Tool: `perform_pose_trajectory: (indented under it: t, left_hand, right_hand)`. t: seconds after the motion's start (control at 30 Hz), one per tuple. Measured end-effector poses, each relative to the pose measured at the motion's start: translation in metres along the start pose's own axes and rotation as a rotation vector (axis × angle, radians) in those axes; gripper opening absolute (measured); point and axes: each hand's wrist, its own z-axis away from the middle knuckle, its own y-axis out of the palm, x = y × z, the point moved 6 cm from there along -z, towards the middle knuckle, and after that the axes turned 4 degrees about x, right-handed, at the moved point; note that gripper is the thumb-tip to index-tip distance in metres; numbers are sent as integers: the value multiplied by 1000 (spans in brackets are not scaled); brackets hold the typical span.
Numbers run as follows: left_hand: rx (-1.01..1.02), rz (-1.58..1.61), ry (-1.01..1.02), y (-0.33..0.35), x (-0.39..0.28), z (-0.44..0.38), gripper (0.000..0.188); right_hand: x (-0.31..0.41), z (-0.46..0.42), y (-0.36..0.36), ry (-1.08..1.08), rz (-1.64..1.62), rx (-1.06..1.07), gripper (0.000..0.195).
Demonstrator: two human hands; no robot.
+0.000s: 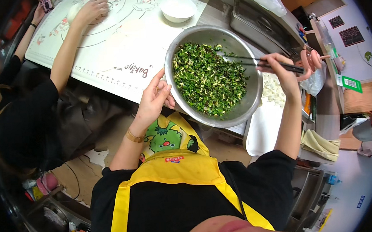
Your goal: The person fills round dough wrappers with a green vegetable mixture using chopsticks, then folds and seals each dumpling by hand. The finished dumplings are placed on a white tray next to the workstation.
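Observation:
A large stainless steel bowl stands before me, tilted a little, and holds a chopped green filling with yellowish bits. My left hand grips its left rim, thumb and fingers pressed to the metal. In my right hand is a pair of black chopsticks, whose tips reach into the bowl near the right side of the filling. A small white bowl sits just behind the steel bowl, on a white baking mat with printed circles and drawings.
A white tray with pale dumpling-like pieces lies under my right forearm. A lidded metal container stands behind the bowl. At the left, a co-worker's hand is over the mat near pale dough. A folded cloth lies at right.

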Motion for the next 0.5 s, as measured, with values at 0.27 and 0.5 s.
perform_pose_trajectory:
  t: [0.27,0.5]
  left_hand:
    - [-10,-3,6,-3,2,0,52]
    - [2,4,-2,0,-2,0,52]
  right_hand:
    - [-51,-39,41,23,-49,68,26]
    - [-14,-25,5,-137,21,-77,23]
